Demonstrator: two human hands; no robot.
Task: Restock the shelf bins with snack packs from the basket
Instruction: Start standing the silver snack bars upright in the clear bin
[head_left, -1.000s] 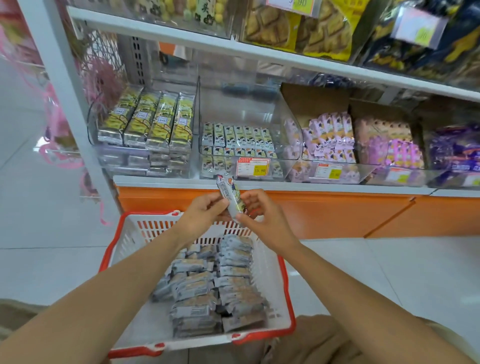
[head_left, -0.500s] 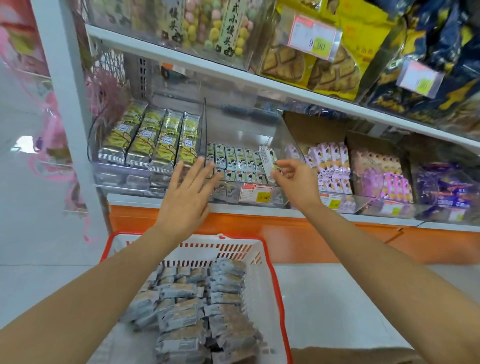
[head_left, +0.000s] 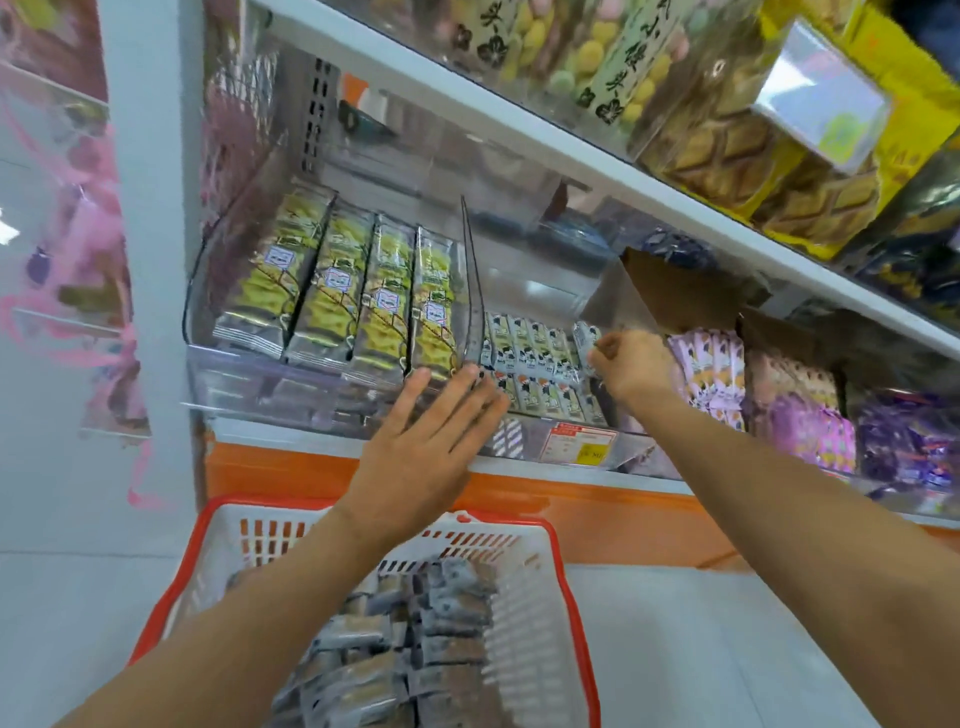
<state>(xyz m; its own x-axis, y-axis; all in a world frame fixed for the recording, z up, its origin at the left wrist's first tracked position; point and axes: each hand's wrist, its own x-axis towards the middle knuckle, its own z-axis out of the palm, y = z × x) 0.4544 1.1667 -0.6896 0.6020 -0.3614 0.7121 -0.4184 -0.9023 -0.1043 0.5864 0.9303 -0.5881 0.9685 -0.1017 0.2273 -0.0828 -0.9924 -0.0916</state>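
Fingers (head_left: 598, 356) of right hand (head_left: 631, 366) pinch snack pack (head_left: 583, 335); left hand (head_left: 415, 457) splayed.

Lower shelf (head_left: 545, 470), white lip over an orange base, and it's packed. A left clear bin (head_left: 249, 374) holds four long yellow-green packs (head_left: 332, 291) side by side. Next comes a middle clear bin (head_left: 524, 441) with small snack packs (head_left: 540, 358) in tidy rows, then a cardboard box (head_left: 670, 291) of pink packs (head_left: 711, 364), with purple packs (head_left: 924, 447) beyond. The upper shelf (head_left: 519, 119) carries bagged pastel puffs (head_left: 587, 47). Down on the pale floor (head_left: 701, 649) stands a red-rimmed basket (head_left: 270, 501).
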